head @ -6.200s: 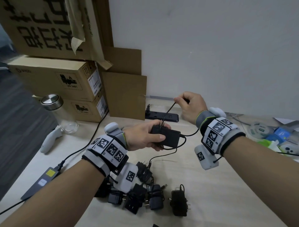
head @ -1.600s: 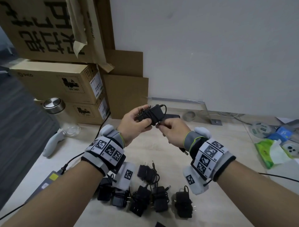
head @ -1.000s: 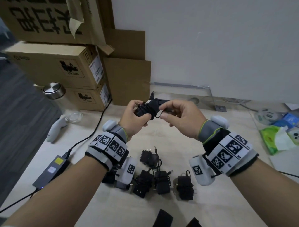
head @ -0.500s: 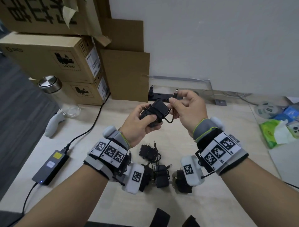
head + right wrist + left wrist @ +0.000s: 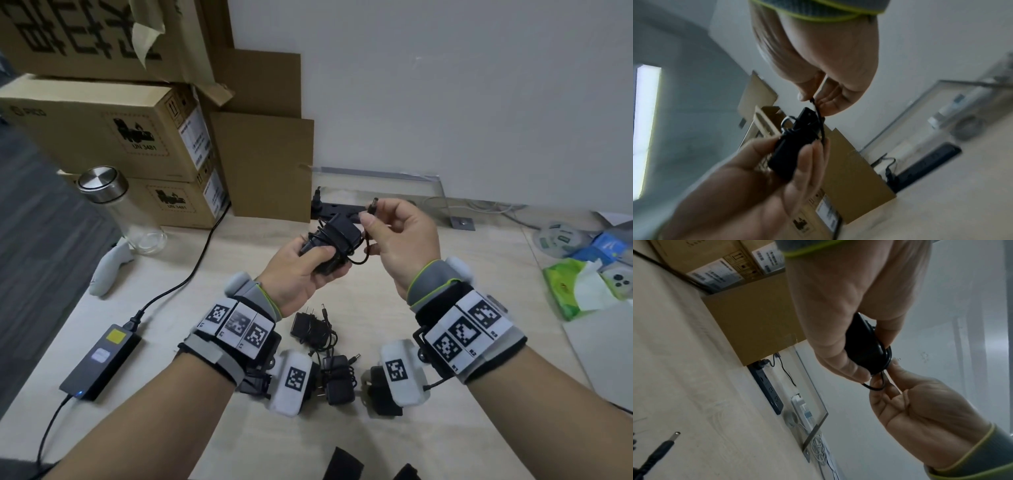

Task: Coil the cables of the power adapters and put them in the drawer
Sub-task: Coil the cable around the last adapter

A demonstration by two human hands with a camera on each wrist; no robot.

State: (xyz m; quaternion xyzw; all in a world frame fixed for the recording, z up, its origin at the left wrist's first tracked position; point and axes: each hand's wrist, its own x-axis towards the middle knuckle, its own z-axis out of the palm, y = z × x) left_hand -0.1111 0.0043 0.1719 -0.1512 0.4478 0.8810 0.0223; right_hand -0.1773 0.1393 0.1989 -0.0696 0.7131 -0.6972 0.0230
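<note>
My left hand (image 5: 301,270) grips a black power adapter (image 5: 334,241) (image 5: 865,347) (image 5: 795,142) above the desk, its thin cable wound several times round the body. My right hand (image 5: 394,236) pinches the cable's free end between thumb and forefinger, and the barrel plug (image 5: 372,207) sticks out above the fingers. A short loop of cable (image 5: 359,257) hangs between the two hands. Several more black adapters (image 5: 329,356) with bundled cables lie on the desk below my wrists, partly hidden by the wrist cameras. No drawer is in view.
Cardboard boxes (image 5: 113,126) are stacked at the back left, with a glass jar (image 5: 116,205) and a white controller (image 5: 108,270) in front. A laptop power brick (image 5: 101,359) lies at the left. A black power strip (image 5: 337,212) runs along the wall. Tissue pack (image 5: 582,287) and clutter at right.
Since six seconds ago the stretched cable has been wound round the adapter. Over the last second my right hand brought the plug end up beside the adapter and both hands lowered slightly.
</note>
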